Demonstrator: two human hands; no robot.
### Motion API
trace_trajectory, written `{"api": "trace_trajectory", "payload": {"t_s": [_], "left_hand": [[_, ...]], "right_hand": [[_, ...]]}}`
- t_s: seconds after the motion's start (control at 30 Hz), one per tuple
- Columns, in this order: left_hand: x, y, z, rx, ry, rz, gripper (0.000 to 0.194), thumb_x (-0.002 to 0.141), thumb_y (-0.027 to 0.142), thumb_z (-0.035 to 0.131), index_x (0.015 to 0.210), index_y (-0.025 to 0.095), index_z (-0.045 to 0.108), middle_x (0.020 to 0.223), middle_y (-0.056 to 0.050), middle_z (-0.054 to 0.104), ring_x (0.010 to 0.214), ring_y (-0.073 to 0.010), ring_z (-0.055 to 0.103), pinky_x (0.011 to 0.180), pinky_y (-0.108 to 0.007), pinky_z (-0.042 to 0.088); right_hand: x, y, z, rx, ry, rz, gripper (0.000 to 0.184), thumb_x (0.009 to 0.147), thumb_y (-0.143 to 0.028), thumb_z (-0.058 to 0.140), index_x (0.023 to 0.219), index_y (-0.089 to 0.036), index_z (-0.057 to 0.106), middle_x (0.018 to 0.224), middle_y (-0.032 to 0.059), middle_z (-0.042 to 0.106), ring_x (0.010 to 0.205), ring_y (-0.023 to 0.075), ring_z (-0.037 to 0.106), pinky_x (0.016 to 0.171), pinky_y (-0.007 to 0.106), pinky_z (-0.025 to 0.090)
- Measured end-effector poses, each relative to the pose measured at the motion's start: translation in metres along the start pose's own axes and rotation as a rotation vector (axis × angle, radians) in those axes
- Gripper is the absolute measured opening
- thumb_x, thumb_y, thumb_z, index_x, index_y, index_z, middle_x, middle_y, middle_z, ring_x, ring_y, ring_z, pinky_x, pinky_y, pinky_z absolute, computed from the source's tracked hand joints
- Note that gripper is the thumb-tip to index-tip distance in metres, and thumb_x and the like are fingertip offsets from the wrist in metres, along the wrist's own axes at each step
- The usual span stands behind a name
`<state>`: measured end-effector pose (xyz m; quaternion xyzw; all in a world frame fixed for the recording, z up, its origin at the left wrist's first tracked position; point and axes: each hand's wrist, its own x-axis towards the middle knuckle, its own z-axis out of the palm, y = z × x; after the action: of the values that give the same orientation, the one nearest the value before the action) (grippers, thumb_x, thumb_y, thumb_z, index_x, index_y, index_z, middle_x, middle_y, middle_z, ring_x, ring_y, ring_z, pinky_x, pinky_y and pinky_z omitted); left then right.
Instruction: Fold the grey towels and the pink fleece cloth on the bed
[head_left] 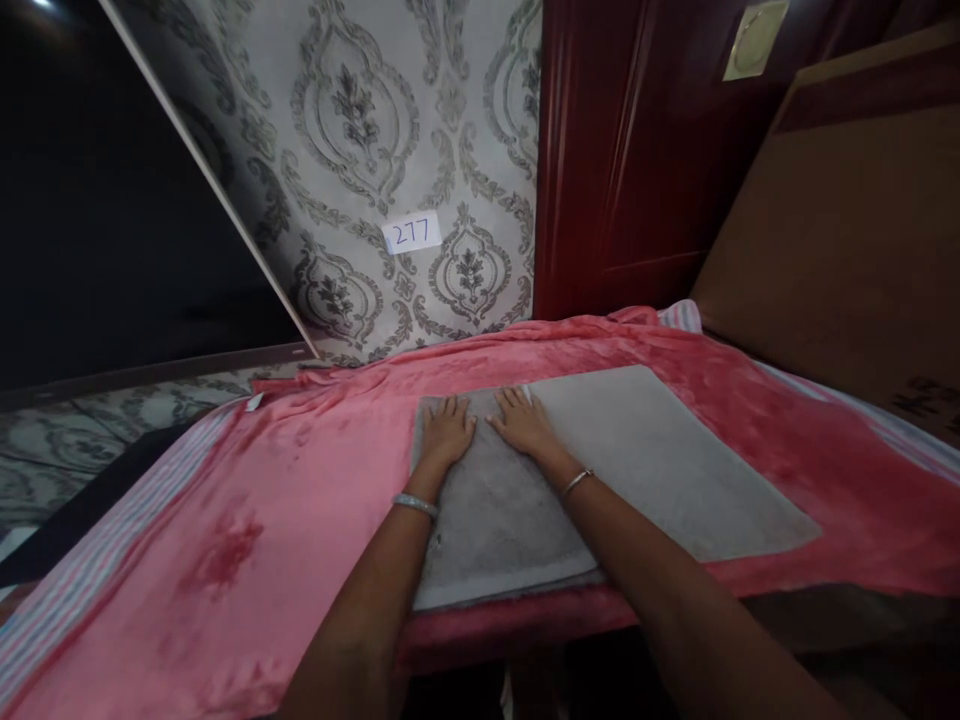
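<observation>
Dark screen: a large dark panel [127, 200] with a pale frame, at the far left, beside the patterned wall.
Striped edge: pale cloth with coloured stripes [142, 520], along the left side of the pink blanket.
Pink blanket: plush, spread over the surface [300, 490], with a darker red patch toward its near left; rumpled along the wall side.
Left hand: palm down [448, 432] on the left end of the grey cloth, near its far corner; fingers spread, grip wide and closed on nothing. A pale bracelet [414, 504] is on the wrist.
Number card: white, marked "277" [412, 232], on the patterned wall [352, 110] above the hands.
Grey cloth: lying on the pink blanket [645, 460], under both hands; darker at the left, lighter at the right, with layered edges at the near left.
Right hand: palm down [523, 422] on the grey cloth, just beside the left hand and apart from it; fingers spread, nothing grasped. A thin bangle [577, 482] is on the wrist.
Red panel: dark, glossy, upright [592, 160], right of the wall; a light-coloured plate [756, 40] at upper right.
Cardboard box: large, brown [847, 230], at the far right, its marking too unclear to read.
</observation>
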<state>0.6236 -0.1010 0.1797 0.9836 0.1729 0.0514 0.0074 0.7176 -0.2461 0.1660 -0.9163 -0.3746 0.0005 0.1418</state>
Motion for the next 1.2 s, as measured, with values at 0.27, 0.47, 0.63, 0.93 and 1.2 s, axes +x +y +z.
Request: {"api": "trace_trajectory", "payload": {"t_s": [0.27,0.47,0.63,0.93,1.2], "left_hand": [[-0.005,0.000,-0.002,-0.023,0.080,-0.064,0.057,0.102,0.042,0.032,0.151,0.017,0.049,0.162,-0.015,0.041,0.152,-0.0288,0.034,0.125,-0.056,0.021],[-0.011,-0.010,-0.001,0.005,0.066,-0.159,0.064,0.101,0.052,0.032,0.154,0.020,0.045,0.164,-0.017,0.036,0.154,-0.0341,0.027,0.122,-0.061,0.024],[-0.008,-0.013,-0.002,-0.014,0.002,-0.133,0.072,0.099,0.062,0.030,0.158,0.023,0.040,0.167,-0.018,0.031,0.155,-0.0392,0.024,0.119,-0.063,0.026],[-0.009,-0.010,-0.008,-0.003,0.000,-0.137,0.071,0.099,0.059,0.029,0.159,0.022,0.038,0.165,-0.021,0.032,0.154,-0.0389,0.025,0.118,-0.063,0.028],[-0.017,0.003,-0.025,0.065,0.083,-0.046,0.059,0.101,0.046,0.031,0.148,0.016,0.053,0.150,-0.022,0.052,0.143,-0.0379,0.042,0.116,-0.066,0.029]], "right_hand": [[0.001,0.004,0.002,-0.023,-0.010,0.005,0.069,0.105,-0.054,0.030,0.160,-0.013,0.035,0.168,0.0124,0.028,0.156,0.0282,0.019,0.125,0.051,0.017],[0.000,0.003,0.002,-0.002,-0.006,0.004,0.067,0.105,-0.054,0.032,0.159,-0.015,0.037,0.167,0.0129,0.029,0.156,0.0282,0.021,0.125,0.050,0.017],[-0.001,0.006,-0.001,0.014,-0.011,-0.039,0.061,0.105,-0.053,0.034,0.159,-0.027,0.039,0.168,0.0105,0.029,0.156,0.0298,0.021,0.124,0.054,0.016],[-0.053,0.037,-0.015,0.012,-0.097,-0.106,0.062,0.104,-0.056,0.038,0.161,-0.032,0.035,0.170,0.0073,0.023,0.157,0.0310,0.018,0.123,0.056,0.018],[-0.113,0.074,-0.023,0.118,-0.048,-0.109,0.059,0.102,-0.046,0.048,0.157,-0.024,0.044,0.166,0.0116,0.032,0.154,0.0286,0.028,0.123,0.049,0.026]]}}
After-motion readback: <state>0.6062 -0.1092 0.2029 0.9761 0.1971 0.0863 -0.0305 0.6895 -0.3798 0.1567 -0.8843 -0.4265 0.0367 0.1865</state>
